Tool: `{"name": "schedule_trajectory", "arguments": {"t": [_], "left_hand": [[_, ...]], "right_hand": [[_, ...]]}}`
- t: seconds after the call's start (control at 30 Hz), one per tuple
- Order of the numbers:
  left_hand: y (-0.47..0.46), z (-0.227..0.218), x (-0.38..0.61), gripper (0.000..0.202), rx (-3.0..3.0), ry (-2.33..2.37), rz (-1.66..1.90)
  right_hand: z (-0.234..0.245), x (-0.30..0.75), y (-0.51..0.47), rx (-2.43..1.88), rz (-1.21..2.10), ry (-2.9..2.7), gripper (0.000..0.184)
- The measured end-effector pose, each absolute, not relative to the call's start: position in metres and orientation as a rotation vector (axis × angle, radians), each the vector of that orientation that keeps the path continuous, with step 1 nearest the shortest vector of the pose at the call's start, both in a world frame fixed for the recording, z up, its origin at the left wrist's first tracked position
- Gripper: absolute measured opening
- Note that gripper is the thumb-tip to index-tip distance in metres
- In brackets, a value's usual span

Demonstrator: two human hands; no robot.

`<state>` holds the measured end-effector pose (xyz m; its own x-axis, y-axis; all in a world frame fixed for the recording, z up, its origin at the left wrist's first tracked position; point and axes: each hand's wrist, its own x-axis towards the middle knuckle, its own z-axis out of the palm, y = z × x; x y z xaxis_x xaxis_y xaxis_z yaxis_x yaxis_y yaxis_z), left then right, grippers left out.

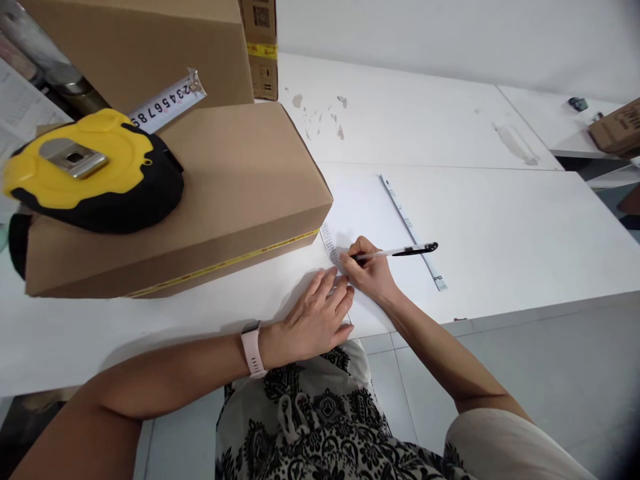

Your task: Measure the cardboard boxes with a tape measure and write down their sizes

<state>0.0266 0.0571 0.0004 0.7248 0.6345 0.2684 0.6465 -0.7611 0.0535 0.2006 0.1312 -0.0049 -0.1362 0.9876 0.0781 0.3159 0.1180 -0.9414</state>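
my right hand (369,272) is clamped on the pen (400,251), its tip on the paper (365,207) beside the box (240,193), while my left hand (315,321) lies flat and open on the paper, just beside the right.

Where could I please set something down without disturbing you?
The table is bare right of the ruler and beyond the paper. It is crowded beside the cardboard box, where the left hand and right hand, holding a pen, meet.
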Motion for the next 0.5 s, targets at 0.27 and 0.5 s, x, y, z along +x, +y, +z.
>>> {"name": "schedule_trajectory", "arguments": {"t": [0.27,0.5], "left_hand": [[0.0573,-0.0004,0.0269,0.063,-2.894,-1.069,-0.431],[0.0564,-0.0017,0.0270,0.063,-2.893,-1.080,-0.415]], "right_hand": [[-0.0049,0.2003,0.1306,-1.332,1.069,-1.579,0.027],[-0.0015,0.1996,0.1310,-1.337,1.064,-1.568,0.029]]}}
